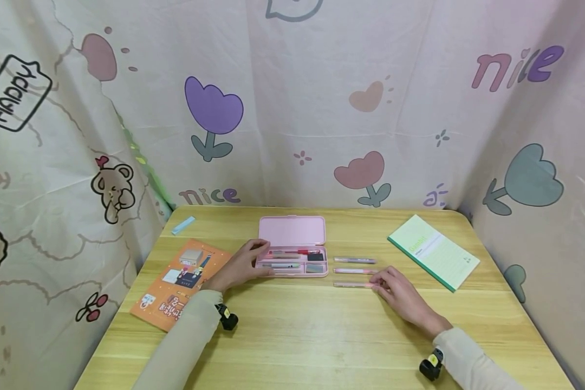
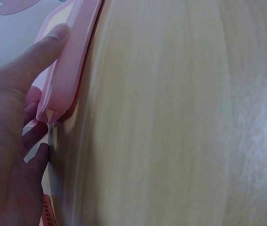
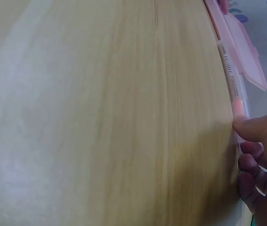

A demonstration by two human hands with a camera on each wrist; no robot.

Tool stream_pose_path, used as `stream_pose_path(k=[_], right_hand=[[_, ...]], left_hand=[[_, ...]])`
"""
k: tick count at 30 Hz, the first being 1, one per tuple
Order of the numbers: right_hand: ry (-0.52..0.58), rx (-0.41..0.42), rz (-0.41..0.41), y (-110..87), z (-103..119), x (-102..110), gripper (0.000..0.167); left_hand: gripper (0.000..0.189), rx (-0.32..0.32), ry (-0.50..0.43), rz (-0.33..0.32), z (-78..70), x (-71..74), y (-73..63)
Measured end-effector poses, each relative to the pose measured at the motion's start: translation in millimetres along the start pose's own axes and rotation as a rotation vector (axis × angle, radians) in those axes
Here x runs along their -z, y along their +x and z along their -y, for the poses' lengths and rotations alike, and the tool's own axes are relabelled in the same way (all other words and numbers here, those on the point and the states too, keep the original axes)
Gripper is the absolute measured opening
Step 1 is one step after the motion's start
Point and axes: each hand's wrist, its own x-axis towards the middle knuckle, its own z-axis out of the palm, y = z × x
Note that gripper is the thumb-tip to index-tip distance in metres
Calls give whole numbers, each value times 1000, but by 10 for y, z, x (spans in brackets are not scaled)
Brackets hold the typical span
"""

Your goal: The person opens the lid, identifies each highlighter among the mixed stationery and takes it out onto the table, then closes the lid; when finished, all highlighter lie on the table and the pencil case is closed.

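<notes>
An open pink pencil case (image 1: pixel 292 273) lies on the table with its lid (image 1: pixel 292 230) folded back. Inside are a red pen (image 1: pixel 308 252), a few other pens and two small blocks, one black (image 1: pixel 315 257) and one grey (image 1: pixel 314 268). My left hand (image 1: pixel 244 264) grips the case's left end, thumb (image 2: pixel 53 40) on its front side. Right of the case, three pens lie in a row: a greyish one (image 1: pixel 355 260), a pink-and-white one (image 1: pixel 353 271) and the nearest pen (image 1: pixel 351 285). My right hand (image 1: pixel 402 295) pinches the nearest pen's right end, thumb (image 3: pixel 251 128) against it.
An orange booklet (image 1: pixel 175 281) lies under and beside my left forearm. A light blue strip (image 1: pixel 183 225) is at the far left corner. On the right rests a pale green notebook (image 1: pixel 434 252). A printed curtain (image 1: pixel 292 119) hangs behind the wooden table (image 1: pixel 322 346).
</notes>
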Motion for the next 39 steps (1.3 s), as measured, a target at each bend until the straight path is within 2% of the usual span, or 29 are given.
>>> stream_pose_path(k=[9,29,39], right_hand=[[5,35,-37,-21,28,-19,13],[-26,-26,-7,-6,62,-5,9],[-27,-5,-25,-21,86,-8,14]], left_hand=[[94,-4,0,-5,18,-5,0],[94,1,5,4,15,-6,7],[94,1,4,4,21,-6,11]])
